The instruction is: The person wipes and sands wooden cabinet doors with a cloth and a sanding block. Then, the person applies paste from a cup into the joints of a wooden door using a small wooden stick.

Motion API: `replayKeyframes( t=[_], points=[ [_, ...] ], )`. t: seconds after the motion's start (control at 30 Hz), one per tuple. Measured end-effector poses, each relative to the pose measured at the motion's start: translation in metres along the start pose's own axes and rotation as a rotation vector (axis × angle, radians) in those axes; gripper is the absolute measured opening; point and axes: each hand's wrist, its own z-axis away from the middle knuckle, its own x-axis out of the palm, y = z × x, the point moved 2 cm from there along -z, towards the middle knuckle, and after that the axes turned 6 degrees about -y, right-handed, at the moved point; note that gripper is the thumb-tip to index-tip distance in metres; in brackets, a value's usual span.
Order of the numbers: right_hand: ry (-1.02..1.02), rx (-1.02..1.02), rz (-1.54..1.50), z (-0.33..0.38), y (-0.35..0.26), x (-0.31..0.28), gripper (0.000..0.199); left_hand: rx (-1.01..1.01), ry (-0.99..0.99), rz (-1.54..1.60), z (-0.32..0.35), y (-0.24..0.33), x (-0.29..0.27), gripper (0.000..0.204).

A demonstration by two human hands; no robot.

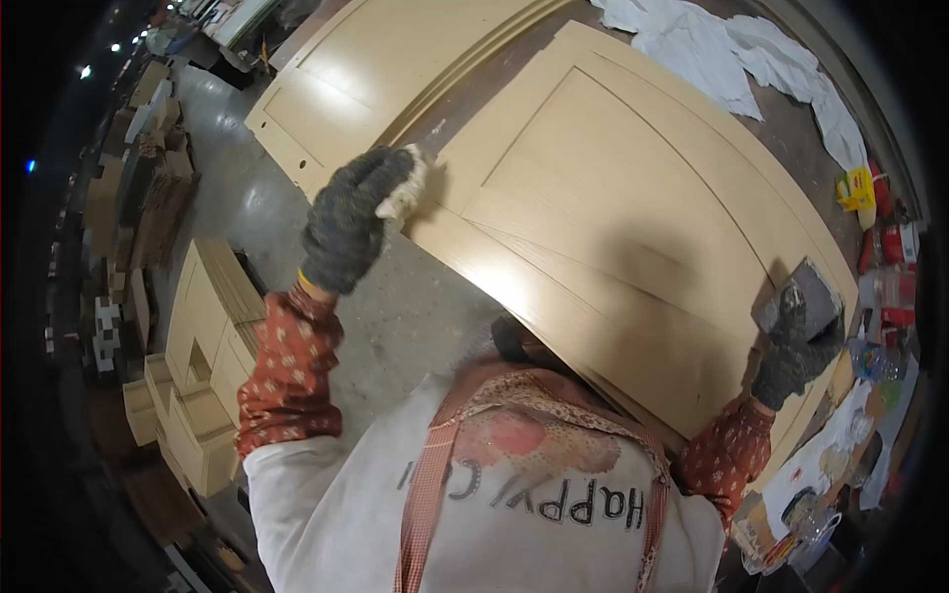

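A large cream panel (583, 227) with a grooved rectangular frame lies in front of me. My left hand (346, 222), in a dark grey knit glove, is closed on a bunched whitish cloth (406, 186) at the panel's left corner. Near the right edge of the panel, my gloved right hand (794, 346) grips a flat grey sheet (817, 296) that looks like an abrasive pad. Its exact kind is hard to make out. The shadow of my head falls across the panel's middle.
A second cream panel (336, 89) lies beyond on the left. Crumpled white cloth (736, 64) covers the far right. A yellow packet (855, 188) and plastic bottles (875, 361) sit along the right. Cream cabinet parts (203, 435) and stacked boards (158, 198) stand on the left floor.
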Motion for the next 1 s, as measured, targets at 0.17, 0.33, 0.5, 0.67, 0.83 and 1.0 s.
replayKeyframes(
  t=[0.17,0.33,0.5,0.67,0.83,1.0],
  points=[
    [0.020,-0.095,0.118,0.002,-0.004,0.004,0.063,0.109,-0.054,-0.379,0.010,0.040,0.023,0.042],
    [0.087,0.058,0.078,0.005,-0.011,-0.001,0.062,-0.031,0.092,-0.028,0.016,-0.001,0.003,0.050],
    [0.228,0.046,0.061,0.020,-0.009,-0.029,0.062,0.013,-0.006,-0.028,-0.021,0.044,0.058,0.056],
    [0.494,0.131,0.068,0.068,-0.008,-0.129,0.047,0.209,-0.072,-0.167,-0.034,0.167,0.109,0.056],
    [0.644,0.397,0.332,0.143,0.005,-0.208,0.048,0.512,-0.246,-0.268,-0.031,0.248,0.159,0.054],
    [0.650,0.396,0.092,0.199,0.035,-0.255,0.054,0.322,1.258,-2.355,-0.030,0.348,0.191,0.051]
  ],
)
